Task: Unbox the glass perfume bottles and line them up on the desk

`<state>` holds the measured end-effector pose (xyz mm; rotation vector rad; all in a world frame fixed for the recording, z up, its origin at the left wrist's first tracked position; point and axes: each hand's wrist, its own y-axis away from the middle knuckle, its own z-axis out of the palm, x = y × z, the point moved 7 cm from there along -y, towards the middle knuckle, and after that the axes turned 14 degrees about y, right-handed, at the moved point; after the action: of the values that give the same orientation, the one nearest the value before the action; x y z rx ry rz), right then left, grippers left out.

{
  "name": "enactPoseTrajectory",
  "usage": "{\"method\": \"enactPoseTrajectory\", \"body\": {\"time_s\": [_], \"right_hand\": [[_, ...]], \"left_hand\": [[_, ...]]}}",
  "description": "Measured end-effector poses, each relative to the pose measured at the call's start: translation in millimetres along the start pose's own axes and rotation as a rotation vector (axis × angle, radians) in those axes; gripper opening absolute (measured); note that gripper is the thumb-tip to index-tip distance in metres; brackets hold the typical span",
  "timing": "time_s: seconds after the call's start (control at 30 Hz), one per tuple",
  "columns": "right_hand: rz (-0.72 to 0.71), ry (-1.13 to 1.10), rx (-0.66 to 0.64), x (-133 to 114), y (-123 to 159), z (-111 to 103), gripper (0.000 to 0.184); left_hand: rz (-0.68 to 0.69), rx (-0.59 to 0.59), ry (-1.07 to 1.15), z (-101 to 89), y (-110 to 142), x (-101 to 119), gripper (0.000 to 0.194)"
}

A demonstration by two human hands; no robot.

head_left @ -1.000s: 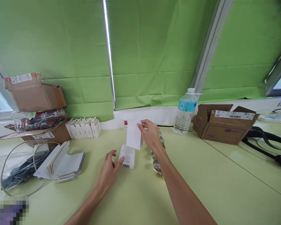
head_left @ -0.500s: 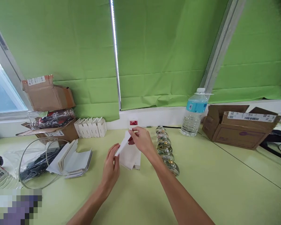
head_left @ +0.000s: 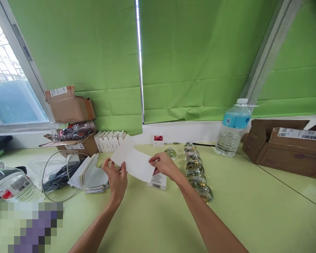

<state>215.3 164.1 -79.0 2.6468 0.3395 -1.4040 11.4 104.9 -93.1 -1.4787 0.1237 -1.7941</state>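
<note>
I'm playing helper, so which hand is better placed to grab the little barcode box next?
Probably the right hand. It is close by the barcode box, while the left hand is farther away. Both hands are at the white paper, so the right would likely need to let go first.

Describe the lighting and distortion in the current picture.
Head view: the window is blown out near its top; a bright slit glows between the green blinds; the window frames lean apart, suggesting wide-angle stretch; coarse blocks mask the lower-left corner.

left hand [head_left: 117, 180]: gripping | right hand [head_left: 164, 165]: pinching | forearms [head_left: 204, 214]: angled inward
</note>
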Motion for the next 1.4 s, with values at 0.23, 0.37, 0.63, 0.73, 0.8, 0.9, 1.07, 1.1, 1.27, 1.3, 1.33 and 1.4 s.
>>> {"method": "enactPoseTrajectory", "body": {"time_s": [0.23,0.37,0.63,0.73,0.8,0.9,1.07,1.1,1.27,1.3,1.33,1.4], "right_hand": [[0.026,-0.099,0.0,9.6,-7.9,2.4,0.012],[0.032,-0.103,0.038,12.1,-12.5,2.0,0.012],[0.023,-0.165,0.035,9.8,-14.0,8.6,0.025],[-0.003,-0.21,-0.01,5.6,-11.5,14.0,0.027],[-0.029,-0.177,-0.044,0.2,-9.3,16.4,0.03],[-0.075,-0.048,-0.071,-9.2,-6.3,17.8,0.032],[-0.161,0.13,-0.111,-18.8,-2.2,26.1,0.032],[-0.186,0.174,-0.13,-20.0,-0.8,29.5,0.032],[-0.307,0.341,-0.227,-23.7,7.2,43.5,0.031],[-0.31,0.358,-0.236,-23.4,7.9,44.0,0.031],[-0.307,0.369,-0.24,-23.0,8.3,43.6,0.031],[-0.298,0.384,-0.234,-22.7,8.6,41.0,0.032]], "left_hand": [[-0.005,-0.189,-0.108,-1.9,-7.2,1.2,0.022],[-0.131,-0.249,-0.125,-1.7,-15.3,-2.7,0.029],[-0.456,-0.366,0.256,9.1,-12.7,-17.8,0.091],[-0.377,-0.357,0.111,0.0,-24.7,-15.1,0.088],[-0.275,-0.323,-0.038,-11.2,-37.5,-8.7,0.081],[-0.172,-0.251,-0.19,-35.6,-54.7,3.5,0.069],[-0.012,-0.072,-0.514,-94.7,-71.2,31.7,0.057],[0.023,-0.036,-0.584,-105.3,-73.1,37.4,0.055],[0.145,-0.009,-0.856,-127.3,-77.0,51.7,0.052],[0.163,-0.03,-0.897,-126.1,-76.2,51.9,0.051],[0.181,-0.054,-0.937,-123.9,-75.0,51.8,0.05],[0.217,-0.1,-1.015,-118.6,-71.5,50.8,0.046]]}}
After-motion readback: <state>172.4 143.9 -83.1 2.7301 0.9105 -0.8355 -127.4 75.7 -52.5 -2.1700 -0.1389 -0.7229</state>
